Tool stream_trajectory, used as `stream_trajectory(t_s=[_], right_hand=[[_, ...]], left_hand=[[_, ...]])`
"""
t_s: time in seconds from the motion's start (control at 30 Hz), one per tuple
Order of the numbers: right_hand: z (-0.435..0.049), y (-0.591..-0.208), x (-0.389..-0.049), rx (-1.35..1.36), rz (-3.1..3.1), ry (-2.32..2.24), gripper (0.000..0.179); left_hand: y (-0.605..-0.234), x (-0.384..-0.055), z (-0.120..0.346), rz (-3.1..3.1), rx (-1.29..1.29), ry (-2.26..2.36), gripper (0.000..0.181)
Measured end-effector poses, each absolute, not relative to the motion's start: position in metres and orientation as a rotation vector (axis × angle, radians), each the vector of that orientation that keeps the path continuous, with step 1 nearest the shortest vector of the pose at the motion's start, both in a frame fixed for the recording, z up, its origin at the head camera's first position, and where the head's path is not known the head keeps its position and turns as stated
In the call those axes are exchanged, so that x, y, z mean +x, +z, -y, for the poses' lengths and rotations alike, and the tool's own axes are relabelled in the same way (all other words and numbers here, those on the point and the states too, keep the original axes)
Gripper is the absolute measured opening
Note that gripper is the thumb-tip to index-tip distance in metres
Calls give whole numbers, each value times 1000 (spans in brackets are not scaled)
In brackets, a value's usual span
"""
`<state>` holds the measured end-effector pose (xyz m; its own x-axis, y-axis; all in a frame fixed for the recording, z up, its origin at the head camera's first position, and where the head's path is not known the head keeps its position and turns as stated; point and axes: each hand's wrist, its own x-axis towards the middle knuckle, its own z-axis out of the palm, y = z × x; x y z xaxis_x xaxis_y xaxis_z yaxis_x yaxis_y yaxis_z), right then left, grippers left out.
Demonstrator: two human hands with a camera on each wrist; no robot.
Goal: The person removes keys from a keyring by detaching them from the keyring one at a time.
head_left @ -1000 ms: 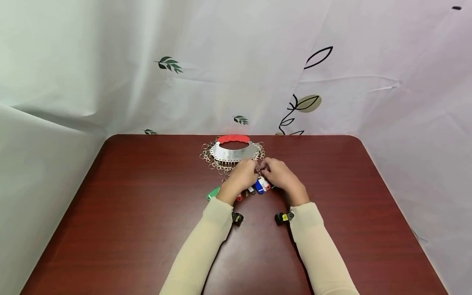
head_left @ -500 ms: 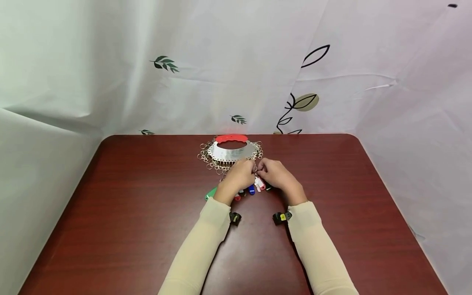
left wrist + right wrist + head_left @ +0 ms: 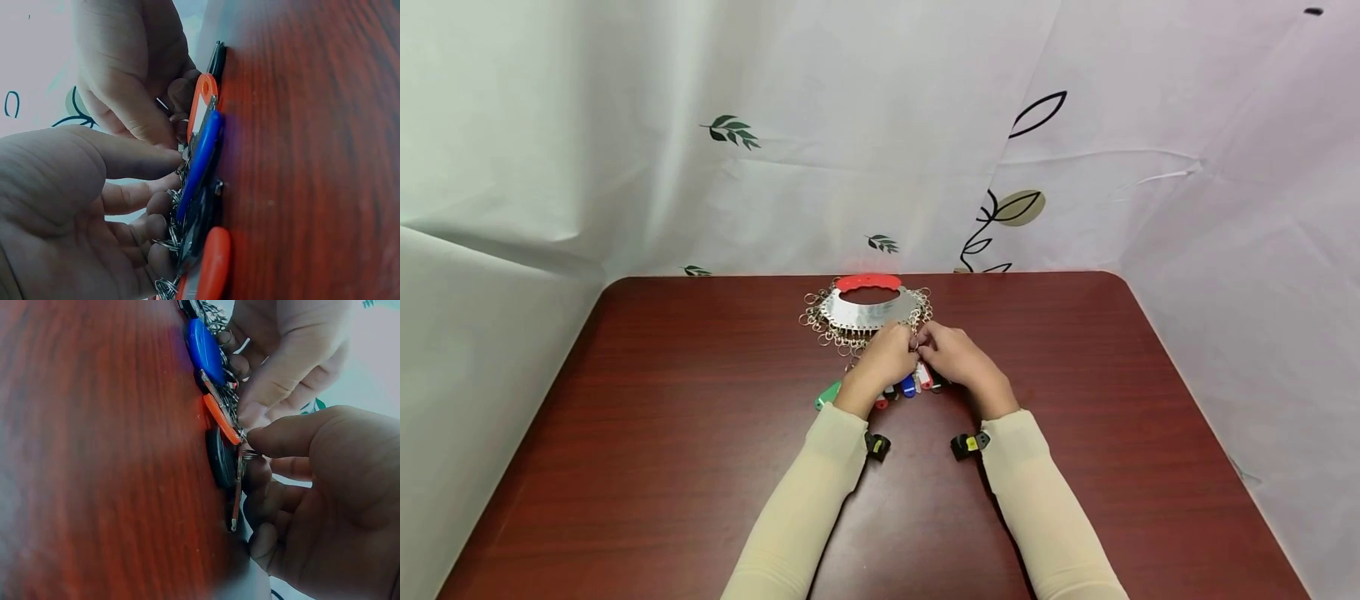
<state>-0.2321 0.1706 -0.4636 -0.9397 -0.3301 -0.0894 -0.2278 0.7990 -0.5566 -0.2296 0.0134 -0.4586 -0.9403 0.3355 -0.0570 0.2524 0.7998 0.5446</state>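
A silver metal key holder (image 3: 857, 315) with a red grip (image 3: 868, 282) lies at the table's back, fringed with small hooks and rings. At its front right edge, my left hand (image 3: 889, 354) pinches a metal clip between thumb and fingers. My right hand (image 3: 957, 354) meets it fingertip to fingertip, pinching a small key ring (image 3: 249, 454). Beneath the hands hang or lie key tags: a blue tag (image 3: 201, 162), a red-and-white tag (image 3: 203, 103), a black tag (image 3: 219, 459) and a red tag (image 3: 214, 265). Fingers partly hide the joint between clip and ring.
A green tag (image 3: 828, 395) lies left of my left forearm. The dark red table (image 3: 662, 467) stretches around, with a white patterned curtain (image 3: 820, 125) behind its back edge. Each wrist wears a small black camera (image 3: 877, 446).
My right hand has shifted slightly left, closing the gap to my left fingertips. The red-and-white tag and blue tag have moved a little. The whole head view has drifted slightly.
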Motion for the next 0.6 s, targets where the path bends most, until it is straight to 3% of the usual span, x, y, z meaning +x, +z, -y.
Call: stream_trajectory(t_s=[0.3,0.6], right_hand=[[-174,-465,-235,-476,-2754,-891,16],[-177,-464,-233,-488,-2756,-906,18]], left_hand=[[-459,-230,-15,-2852,398,846,26],[-460,-229,-17,-2838,358,872,45]])
